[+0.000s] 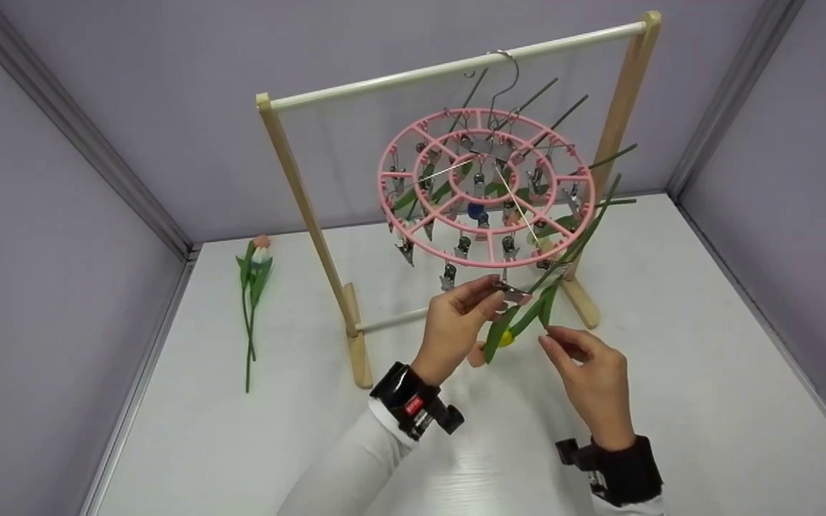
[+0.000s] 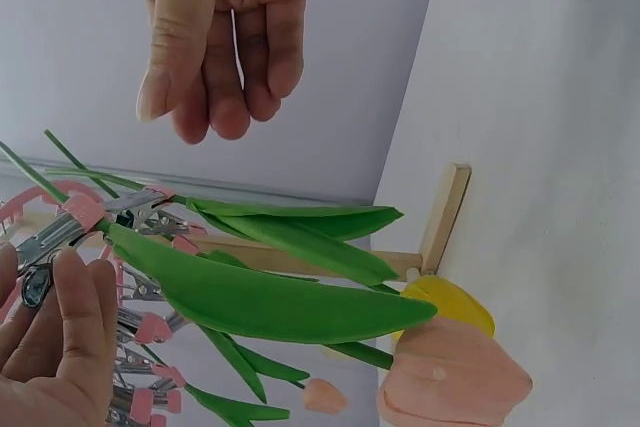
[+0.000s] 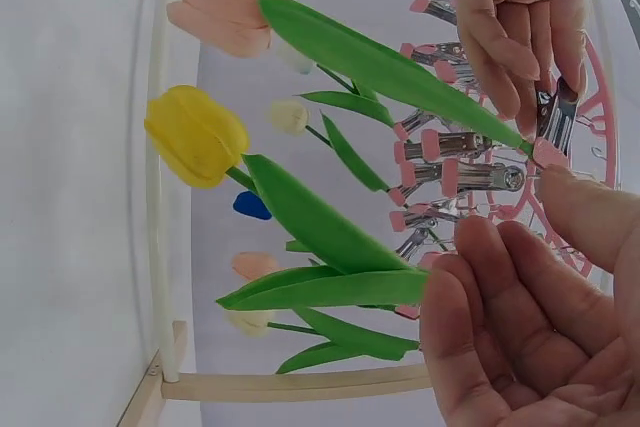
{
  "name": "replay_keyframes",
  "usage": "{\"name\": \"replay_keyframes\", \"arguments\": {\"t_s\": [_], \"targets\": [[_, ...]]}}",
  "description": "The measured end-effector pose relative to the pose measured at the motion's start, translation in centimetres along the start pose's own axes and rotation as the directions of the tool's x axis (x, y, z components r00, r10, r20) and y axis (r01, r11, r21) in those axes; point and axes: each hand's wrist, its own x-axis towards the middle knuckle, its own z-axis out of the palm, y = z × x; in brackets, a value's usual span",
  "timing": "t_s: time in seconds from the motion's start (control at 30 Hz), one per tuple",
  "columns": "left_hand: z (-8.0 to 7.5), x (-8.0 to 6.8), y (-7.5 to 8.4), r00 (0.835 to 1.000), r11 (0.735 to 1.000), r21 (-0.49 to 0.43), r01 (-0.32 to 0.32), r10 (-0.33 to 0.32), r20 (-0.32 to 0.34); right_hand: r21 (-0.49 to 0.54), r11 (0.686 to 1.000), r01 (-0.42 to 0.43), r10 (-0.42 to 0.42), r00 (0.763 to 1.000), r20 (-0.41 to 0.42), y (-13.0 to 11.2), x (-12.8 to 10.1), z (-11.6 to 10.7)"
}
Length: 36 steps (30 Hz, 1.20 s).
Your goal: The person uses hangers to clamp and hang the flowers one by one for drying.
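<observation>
My left hand (image 1: 449, 326) pinches a metal clip (image 1: 512, 292) with pink tips at the front rim of the pink round clip hanger (image 1: 488, 264). In the left wrist view, this clip bites the stem of a pale pink artificial tulip (image 2: 455, 377), its bloom hanging down. Right beside it hangs a yellow tulip (image 3: 195, 137). My right hand (image 1: 596, 376) is just right of the green leaves (image 1: 549, 304). Its fingers are loosely bent and hold nothing, apart from the flowers in the left wrist view.
A wooden rack with a white bar (image 1: 399, 77) carries the hanger by a metal hook (image 1: 517, 75). More tulips hang upside down from its clips, including a blue one (image 3: 252, 205). Two tulips, one a white tulip (image 1: 261, 256), lie on the white table (image 1: 191, 444) at left.
</observation>
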Motion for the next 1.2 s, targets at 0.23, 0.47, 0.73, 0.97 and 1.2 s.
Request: {"name": "replay_keyframes", "arguments": {"t_s": [0.23, 0.47, 0.73, 0.97, 1.2], "targets": [[-0.3, 0.2, 0.3, 1.000, 0.999, 0.049, 0.006, -0.006, 0.001, 0.002, 1.000, -0.013, 0.013, 1.000, -0.004, 0.3, -0.4, -0.1], [-0.6, 0.3, 0.2, 1.000, 0.999, 0.054, 0.007, -0.008, 0.014, 0.014, 1.000, -0.017, 0.017, 1.000, 0.003, 0.4, -0.5, -0.1], [-0.8, 0.3, 0.2, 1.000, 0.998, 0.055, 0.005, -0.006, 0.023, 0.028, 1.000, -0.014, 0.014, 1.000, -0.001, 0.5, -0.6, -0.1], [-1.0, 0.0, 0.2, 0.999, 1.000, 0.022, 0.011, -0.012, 0.045, 0.035, 0.999, -0.007, 0.007, 1.000, -0.003, 0.6, -0.6, -0.1], [-1.2, 0.1, 0.3, 1.000, 0.998, 0.055, 0.007, -0.009, 0.026, 0.029, 1.000, 0.001, -0.001, 1.000, 0.005, 0.6, -0.7, -0.1]]}}
